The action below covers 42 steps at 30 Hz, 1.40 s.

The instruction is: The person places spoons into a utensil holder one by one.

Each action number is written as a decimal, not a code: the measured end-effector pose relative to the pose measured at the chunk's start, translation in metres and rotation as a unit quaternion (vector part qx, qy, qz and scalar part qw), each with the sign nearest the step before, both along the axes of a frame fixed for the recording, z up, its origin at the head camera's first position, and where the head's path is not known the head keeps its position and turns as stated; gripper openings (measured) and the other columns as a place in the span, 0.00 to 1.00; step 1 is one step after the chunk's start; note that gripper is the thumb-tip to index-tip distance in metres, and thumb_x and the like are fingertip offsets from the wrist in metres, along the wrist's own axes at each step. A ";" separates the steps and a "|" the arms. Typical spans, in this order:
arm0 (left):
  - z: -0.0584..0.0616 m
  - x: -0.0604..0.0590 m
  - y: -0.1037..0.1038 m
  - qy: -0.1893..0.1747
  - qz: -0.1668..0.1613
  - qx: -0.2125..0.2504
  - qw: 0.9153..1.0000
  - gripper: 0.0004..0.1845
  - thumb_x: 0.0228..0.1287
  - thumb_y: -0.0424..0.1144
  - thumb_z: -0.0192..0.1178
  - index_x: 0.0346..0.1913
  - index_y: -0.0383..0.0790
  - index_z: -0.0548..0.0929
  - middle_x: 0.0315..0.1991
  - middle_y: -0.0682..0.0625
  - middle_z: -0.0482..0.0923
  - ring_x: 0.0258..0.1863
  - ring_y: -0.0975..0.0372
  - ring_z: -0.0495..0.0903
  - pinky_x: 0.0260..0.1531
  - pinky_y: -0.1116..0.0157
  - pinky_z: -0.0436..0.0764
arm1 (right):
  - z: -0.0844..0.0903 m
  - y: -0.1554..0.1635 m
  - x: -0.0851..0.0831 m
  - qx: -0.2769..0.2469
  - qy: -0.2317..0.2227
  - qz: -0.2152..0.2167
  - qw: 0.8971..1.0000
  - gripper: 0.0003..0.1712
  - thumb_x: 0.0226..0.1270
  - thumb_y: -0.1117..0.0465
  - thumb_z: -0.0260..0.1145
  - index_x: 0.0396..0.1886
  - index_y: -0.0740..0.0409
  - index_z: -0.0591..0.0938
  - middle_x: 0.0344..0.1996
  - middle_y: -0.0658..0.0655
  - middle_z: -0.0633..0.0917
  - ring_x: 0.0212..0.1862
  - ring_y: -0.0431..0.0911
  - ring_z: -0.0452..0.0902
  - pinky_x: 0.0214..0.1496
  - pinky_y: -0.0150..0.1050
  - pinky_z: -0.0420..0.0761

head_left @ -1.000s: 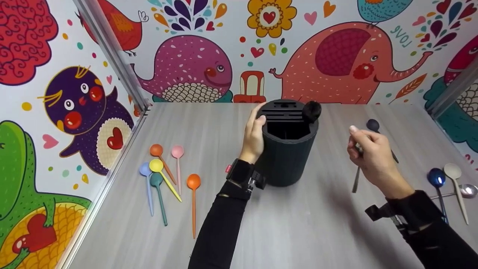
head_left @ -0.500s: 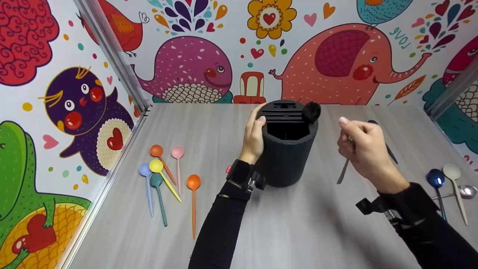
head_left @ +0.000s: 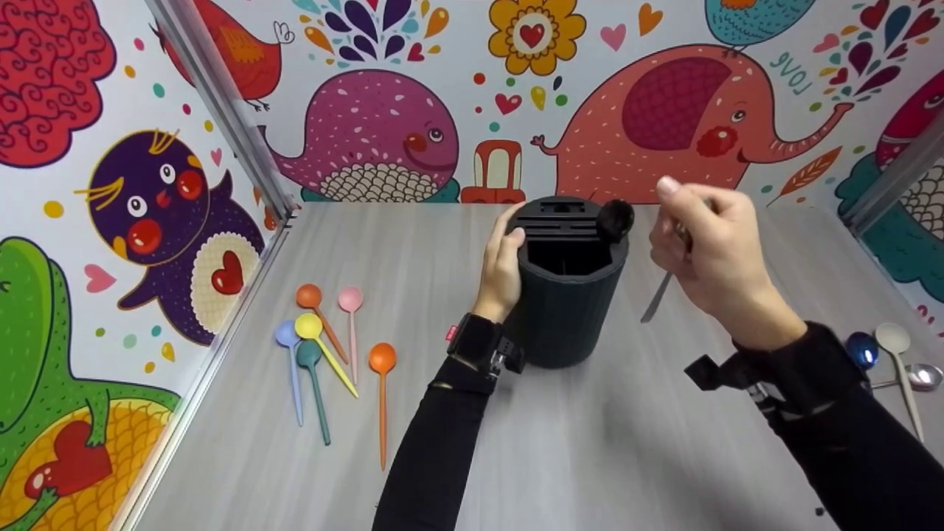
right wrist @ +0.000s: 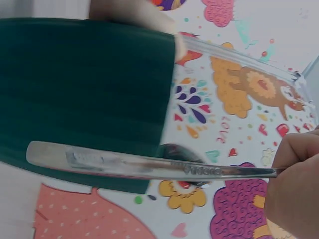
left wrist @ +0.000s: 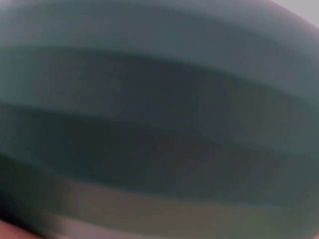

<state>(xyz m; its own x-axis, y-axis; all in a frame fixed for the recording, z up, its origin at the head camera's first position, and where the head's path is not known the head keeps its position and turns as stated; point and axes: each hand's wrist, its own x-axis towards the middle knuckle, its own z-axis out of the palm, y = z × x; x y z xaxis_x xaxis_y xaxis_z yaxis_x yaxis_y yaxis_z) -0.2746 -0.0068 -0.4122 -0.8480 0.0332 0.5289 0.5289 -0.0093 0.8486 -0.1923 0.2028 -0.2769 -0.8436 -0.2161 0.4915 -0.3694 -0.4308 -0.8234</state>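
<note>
My left hand (head_left: 501, 273) grips the left side of a dark green cylindrical utensil holder (head_left: 564, 324), thumb at its rim. A black spoon's rounded head (head_left: 615, 220) sticks up at the holder's right rim. To the right of the holder, my raised right hand (head_left: 712, 254) holds a silver piece of cutlery (head_left: 656, 299), its flat handle pointing down and left. The hand hides its upper end. In the right wrist view the cutlery handle (right wrist: 119, 164) crosses in front of the holder (right wrist: 84, 89). Only the holder's blurred ribbed wall (left wrist: 159, 109) fills most of the left wrist view.
On the left of the table (head_left: 442, 310) lie several coloured spoons, among them an orange spoon (head_left: 383, 361) and a yellow spoon (head_left: 310, 328). At the right lie a blue spoon (head_left: 861, 350), a cream spoon (head_left: 894, 339) and a silver utensil (head_left: 923, 377). Patterned walls (head_left: 575, 110) enclose the table.
My right hand has risen and moved left toward the holder with the piece of cutlery. A dark spoon on the table behind it is now hidden. The left hand and holder stay put.
</note>
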 end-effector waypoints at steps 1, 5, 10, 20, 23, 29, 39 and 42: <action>0.000 0.000 0.000 0.000 -0.001 0.001 1.000 0.31 0.73 0.43 0.37 0.72 0.29 0.68 0.70 0.37 0.68 0.71 0.55 0.66 0.71 0.60 0.63 | 0.004 -0.002 0.000 -0.004 0.002 -0.001 1.000 0.23 0.77 0.69 0.55 0.16 0.69 0.70 0.10 0.55 0.61 0.12 0.41 0.46 0.12 0.34 0.46; 0.000 0.000 0.000 0.003 -0.003 0.005 1.000 0.31 0.73 0.43 0.37 0.71 0.29 0.68 0.70 0.38 0.69 0.71 0.55 0.66 0.71 0.59 0.63 | 0.016 -0.009 0.001 -0.016 0.009 -0.005 1.000 0.23 0.76 0.68 0.56 0.16 0.69 0.71 0.11 0.55 0.62 0.12 0.41 0.46 0.13 0.34 0.46; -0.001 0.000 0.000 -0.001 -0.001 0.006 1.000 0.31 0.72 0.44 0.37 0.71 0.29 0.68 0.70 0.38 0.69 0.71 0.55 0.66 0.70 0.60 0.63 | 0.028 -0.015 0.002 -0.036 0.008 -0.011 0.999 0.23 0.75 0.68 0.58 0.16 0.69 0.70 0.10 0.55 0.62 0.12 0.41 0.46 0.13 0.33 0.46; -0.001 0.000 0.000 -0.003 0.004 0.003 1.000 0.31 0.72 0.43 0.37 0.71 0.29 0.68 0.70 0.37 0.69 0.71 0.54 0.66 0.70 0.60 0.63 | 0.046 -0.024 0.000 -0.051 0.030 -0.021 0.998 0.23 0.74 0.68 0.59 0.16 0.70 0.69 0.10 0.56 0.62 0.11 0.42 0.47 0.13 0.34 0.47; -0.001 0.000 0.000 -0.006 0.004 0.001 1.000 0.31 0.72 0.44 0.37 0.71 0.30 0.68 0.70 0.38 0.69 0.71 0.55 0.66 0.70 0.61 0.64 | 0.049 -0.027 -0.004 -0.055 0.043 -0.025 0.997 0.23 0.73 0.67 0.59 0.15 0.70 0.69 0.09 0.56 0.63 0.10 0.43 0.47 0.12 0.35 0.47; -0.001 0.000 -0.001 -0.005 0.000 0.007 1.000 0.31 0.72 0.43 0.37 0.71 0.29 0.68 0.70 0.38 0.69 0.70 0.54 0.67 0.70 0.60 0.64 | 0.049 -0.036 -0.014 -0.076 0.061 -0.031 0.995 0.24 0.71 0.67 0.61 0.14 0.70 0.68 0.08 0.56 0.61 0.10 0.44 0.47 0.12 0.35 0.48; 0.000 0.000 0.000 -0.002 -0.006 0.012 1.000 0.31 0.73 0.43 0.37 0.71 0.29 0.68 0.70 0.37 0.69 0.71 0.54 0.66 0.70 0.60 0.64 | 0.035 -0.044 -0.033 -0.061 0.064 -0.061 0.994 0.24 0.70 0.67 0.62 0.13 0.70 0.69 0.08 0.55 0.62 0.10 0.43 0.46 0.12 0.35 0.46; 0.000 -0.001 0.001 0.001 -0.006 0.012 1.000 0.31 0.72 0.44 0.37 0.71 0.28 0.68 0.70 0.37 0.69 0.71 0.54 0.66 0.70 0.60 0.64 | 0.029 -0.046 -0.036 -0.051 0.057 -0.069 0.995 0.25 0.70 0.66 0.63 0.12 0.70 0.70 0.07 0.55 0.63 0.10 0.43 0.46 0.12 0.35 0.46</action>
